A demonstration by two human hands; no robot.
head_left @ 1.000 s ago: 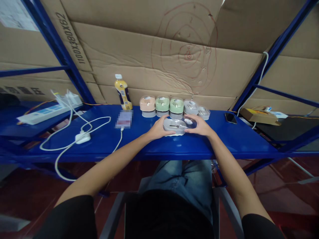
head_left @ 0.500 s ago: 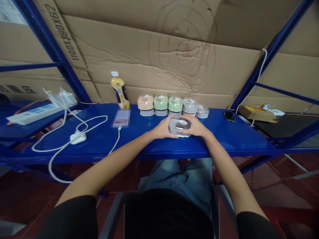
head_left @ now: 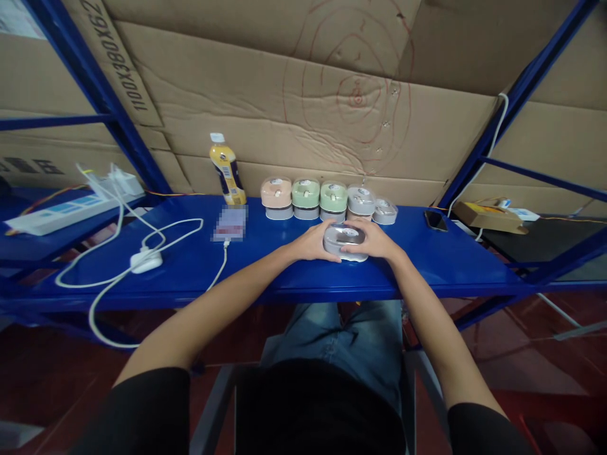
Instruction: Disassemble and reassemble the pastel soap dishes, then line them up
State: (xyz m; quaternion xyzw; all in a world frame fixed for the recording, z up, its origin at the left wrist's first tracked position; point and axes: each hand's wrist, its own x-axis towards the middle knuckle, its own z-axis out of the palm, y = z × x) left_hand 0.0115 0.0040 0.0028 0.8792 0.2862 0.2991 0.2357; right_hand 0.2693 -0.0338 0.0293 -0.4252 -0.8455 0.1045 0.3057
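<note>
Grey clear-lidded box (head_left: pixel 342 236) in the grip of left hand (head_left: pixel 317 244) and right hand (head_left: pixel 373 241), contents unclear.

Beyond your blue tabletop's (head_left: pixel 459 265) far edge you face a brown cardboard wall (head_left: pixel 227 76) with red hand-drawn rings (head_left: pixel 358 98), slanting blue posts (head_left: pixel 78 66) flanking it, and dark-red floor (head_left: pixel 512 354) below the near edge.

On the blue table (head_left: pixel 441 262), along the back from left: yellow bottle (head_left: pixel 228 177), peach-topped stack (head_left: pixel 276 196), two green-topped stacks (head_left: pixel 306 197), grey stack (head_left: pixel 361 201), low grey box (head_left: pixel 384 212), dark phone (head_left: pixel 435 220). Toward the left, white adapter (head_left: pixel 146 260) with looping cord (head_left: pixel 202 224), and a blurred-out flat item (head_left: pixel 230 222) with cable (head_left: pixel 225 256) attached. Mid-table, a clear-lidded box (head_left: pixel 343 237), contact with the table unclear.
</note>
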